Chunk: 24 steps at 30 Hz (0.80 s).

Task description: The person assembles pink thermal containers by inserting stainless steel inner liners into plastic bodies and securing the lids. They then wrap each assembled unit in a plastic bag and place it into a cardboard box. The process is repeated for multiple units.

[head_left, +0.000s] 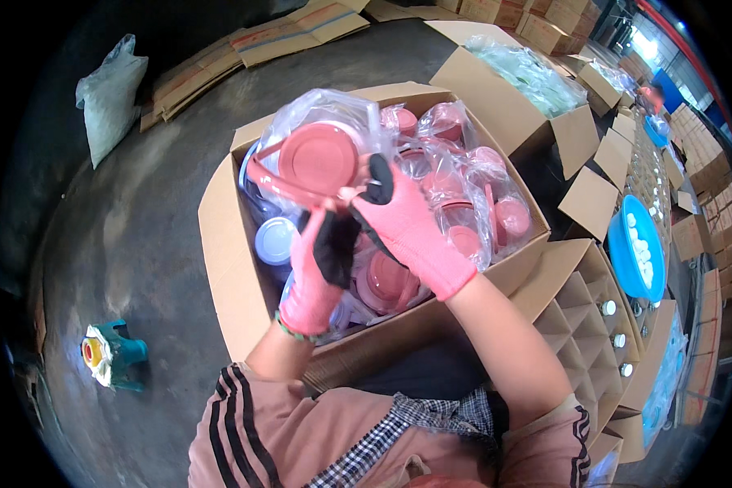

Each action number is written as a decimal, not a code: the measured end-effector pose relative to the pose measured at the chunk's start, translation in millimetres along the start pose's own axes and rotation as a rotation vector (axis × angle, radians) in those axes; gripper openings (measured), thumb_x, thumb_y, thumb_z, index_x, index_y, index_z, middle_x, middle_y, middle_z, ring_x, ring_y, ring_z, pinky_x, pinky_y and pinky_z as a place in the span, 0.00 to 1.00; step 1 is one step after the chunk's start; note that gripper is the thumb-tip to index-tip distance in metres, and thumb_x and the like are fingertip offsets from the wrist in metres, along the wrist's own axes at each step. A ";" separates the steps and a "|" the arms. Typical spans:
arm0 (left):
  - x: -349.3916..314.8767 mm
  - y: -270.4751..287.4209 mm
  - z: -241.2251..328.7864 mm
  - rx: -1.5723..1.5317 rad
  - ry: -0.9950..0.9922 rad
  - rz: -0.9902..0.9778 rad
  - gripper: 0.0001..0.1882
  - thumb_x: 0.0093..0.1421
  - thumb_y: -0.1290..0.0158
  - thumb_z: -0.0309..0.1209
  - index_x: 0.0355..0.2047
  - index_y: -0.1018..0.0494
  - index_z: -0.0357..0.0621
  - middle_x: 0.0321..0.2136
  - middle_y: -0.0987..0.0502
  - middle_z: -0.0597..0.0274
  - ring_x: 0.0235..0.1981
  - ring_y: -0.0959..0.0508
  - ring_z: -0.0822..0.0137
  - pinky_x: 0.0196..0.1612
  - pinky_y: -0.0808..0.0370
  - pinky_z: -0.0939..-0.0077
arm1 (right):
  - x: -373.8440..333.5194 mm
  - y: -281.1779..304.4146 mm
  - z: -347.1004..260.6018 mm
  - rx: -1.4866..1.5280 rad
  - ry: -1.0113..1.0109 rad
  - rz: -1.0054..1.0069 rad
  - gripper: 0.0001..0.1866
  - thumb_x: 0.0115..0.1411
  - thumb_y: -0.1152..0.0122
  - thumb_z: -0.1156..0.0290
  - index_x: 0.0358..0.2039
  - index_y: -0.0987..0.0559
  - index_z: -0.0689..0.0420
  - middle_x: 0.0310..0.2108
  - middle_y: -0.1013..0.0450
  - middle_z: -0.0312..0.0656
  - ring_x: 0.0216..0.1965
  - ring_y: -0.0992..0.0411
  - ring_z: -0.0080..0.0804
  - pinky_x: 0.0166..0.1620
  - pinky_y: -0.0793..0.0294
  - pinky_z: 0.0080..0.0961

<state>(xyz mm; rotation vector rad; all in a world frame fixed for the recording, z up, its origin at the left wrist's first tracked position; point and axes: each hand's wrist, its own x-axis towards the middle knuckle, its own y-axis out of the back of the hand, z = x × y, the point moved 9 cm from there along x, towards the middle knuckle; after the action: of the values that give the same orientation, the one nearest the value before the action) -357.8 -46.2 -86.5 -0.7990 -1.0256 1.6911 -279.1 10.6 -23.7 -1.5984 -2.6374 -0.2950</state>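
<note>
A bagged jar with a round pink lid [319, 157] and a pink strap-like handle is held above an open cardboard box [218, 244]. Clear plastic wraps round it. My left hand [324, 259], in a pink glove with a black palm, is closed at the lid's near edge. My right hand [403, 215], gloved alike, pinches the same edge from the right. Their fingertips nearly meet, and exactly what each pinches is partly hidden. Below, the box holds several pink-lidded jars [443, 180] in clear bags and blue-lidded ones [276, 240] along its left side.
To the right stand a divided carton [573, 321] with several white-capped bottles and a blue basin [634, 248] of white caps. Another open box [496, 93] with plastic bags is at the far right. A teal stool [122, 355], white sack [110, 102] and flattened cardboard [301, 34] are on the left.
</note>
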 end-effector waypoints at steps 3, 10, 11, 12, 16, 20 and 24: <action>36.9 10.5 46.3 0.855 -0.445 -0.065 0.09 0.58 0.58 0.27 0.39 0.34 0.38 0.33 0.29 0.60 0.34 0.27 0.66 0.39 0.29 0.74 | -13.3 -11.6 -7.4 -0.221 0.108 -0.179 0.23 0.49 0.41 0.68 0.45 0.33 0.61 0.31 0.32 0.40 0.31 0.35 0.21 0.36 0.34 0.20; 199.5 102.8 48.8 0.699 -0.021 0.086 0.14 0.54 0.55 0.27 0.41 0.37 0.40 0.19 0.29 0.64 0.18 0.28 0.70 0.22 0.31 0.79 | -110.6 86.5 -25.8 -0.182 -0.042 0.038 0.18 0.50 0.42 0.71 0.41 0.31 0.63 0.34 0.32 0.42 0.36 0.34 0.22 0.41 0.34 0.19; 214.7 115.5 43.3 0.788 0.013 0.131 0.14 0.53 0.54 0.28 0.41 0.38 0.40 0.20 0.29 0.64 0.19 0.28 0.69 0.22 0.31 0.78 | -127.2 103.0 -31.2 -0.059 -0.098 0.067 0.17 0.49 0.42 0.73 0.40 0.31 0.64 0.35 0.31 0.42 0.36 0.34 0.22 0.41 0.34 0.19; 220.8 125.6 34.1 0.841 0.018 0.175 0.15 0.53 0.54 0.28 0.42 0.38 0.40 0.21 0.29 0.64 0.20 0.28 0.69 0.23 0.30 0.78 | -144.0 116.1 -39.7 0.065 -0.156 0.105 0.16 0.49 0.42 0.75 0.39 0.30 0.64 0.35 0.31 0.43 0.37 0.33 0.22 0.41 0.34 0.19; 207.9 181.4 19.2 0.977 -0.005 0.399 0.17 0.53 0.53 0.29 0.43 0.39 0.40 0.26 0.30 0.62 0.24 0.28 0.68 0.26 0.29 0.75 | -186.8 132.2 -140.7 0.040 0.255 0.155 0.10 0.48 0.46 0.75 0.33 0.27 0.60 0.35 0.30 0.50 0.38 0.31 0.38 0.43 0.33 0.33; 197.0 163.8 -23.5 0.972 -0.066 0.439 0.19 0.52 0.51 0.29 0.45 0.40 0.41 0.31 0.30 0.60 0.28 0.27 0.67 0.29 0.28 0.72 | -217.1 144.2 -195.8 -0.051 0.260 0.147 0.14 0.43 0.38 0.68 0.33 0.27 0.49 0.33 0.30 0.50 0.43 0.33 0.52 0.46 0.36 0.44; 168.5 95.5 -1.1 0.872 -0.336 0.324 0.22 0.52 0.49 0.30 0.46 0.41 0.41 0.36 0.31 0.59 0.32 0.27 0.66 0.31 0.27 0.70 | -242.9 176.8 -209.8 -0.334 0.468 -0.086 0.19 0.40 0.35 0.65 0.36 0.29 0.43 0.34 0.30 0.41 0.48 0.38 0.48 0.51 0.43 0.44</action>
<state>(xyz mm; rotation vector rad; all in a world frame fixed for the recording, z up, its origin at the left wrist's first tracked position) -448.1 96.5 -181.2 -0.1019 -0.2730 2.3291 -22.5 -160.8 173.9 -1.2788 -2.3745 -1.0213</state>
